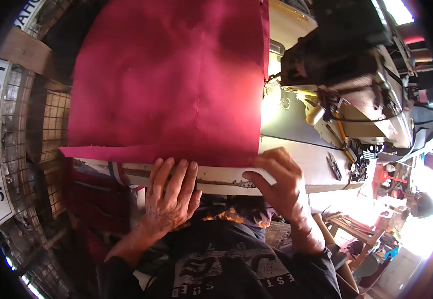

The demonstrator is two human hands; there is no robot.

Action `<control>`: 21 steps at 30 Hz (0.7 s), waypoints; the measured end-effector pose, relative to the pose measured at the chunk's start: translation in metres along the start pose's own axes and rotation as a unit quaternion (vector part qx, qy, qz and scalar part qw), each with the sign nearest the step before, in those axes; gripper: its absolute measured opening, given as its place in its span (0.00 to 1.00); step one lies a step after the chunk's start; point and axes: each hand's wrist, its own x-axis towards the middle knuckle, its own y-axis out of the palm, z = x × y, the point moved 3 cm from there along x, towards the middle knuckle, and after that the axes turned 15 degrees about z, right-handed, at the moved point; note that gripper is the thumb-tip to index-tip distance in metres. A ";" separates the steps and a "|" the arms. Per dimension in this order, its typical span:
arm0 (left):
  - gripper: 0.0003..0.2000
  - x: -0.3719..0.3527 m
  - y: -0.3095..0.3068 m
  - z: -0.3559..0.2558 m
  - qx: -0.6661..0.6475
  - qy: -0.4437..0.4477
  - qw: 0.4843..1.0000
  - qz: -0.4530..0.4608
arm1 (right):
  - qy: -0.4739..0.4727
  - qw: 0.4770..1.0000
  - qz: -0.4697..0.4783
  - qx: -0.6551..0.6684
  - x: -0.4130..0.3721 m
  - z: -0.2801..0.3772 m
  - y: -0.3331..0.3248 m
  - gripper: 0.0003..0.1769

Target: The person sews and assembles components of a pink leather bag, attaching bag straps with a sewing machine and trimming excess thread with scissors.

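Red cloth (pixel 166 89) lies across the table (pixel 301 162), apparently light and limp, best held by its near edge; left hand (pixel 170 194) rests there, open; right hand (pixel 285 184) half-curls at the corner, grip unclear.

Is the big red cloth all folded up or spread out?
Spread out: the red cloth lies wide and mostly flat, with just a narrow strip turned over along its near edge.

The large red sheet (pixel 166 89) looks like smooth, mostly matt cloth, faintly creased, with a slightly frayed folded edge. Beneath it, the pale bench (pixel 301 157) has a smooth top and a worn, scuffed front edge. The black printed shirt (pixel 226 254) is matt cloth; the mesh grille (pixel 54 149) looks like dull metal.
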 end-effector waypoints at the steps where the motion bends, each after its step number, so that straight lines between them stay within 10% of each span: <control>1: 0.24 -0.001 0.003 0.000 -0.001 0.000 1.000 -0.006 | -0.044 0.998 -0.010 -0.044 -0.002 -0.001 0.004 0.22; 21: 0.22 -0.015 0.035 0.005 -0.037 -0.004 0.996 -0.086 | -0.122 0.967 -0.017 -0.221 -0.017 0.004 0.011 0.19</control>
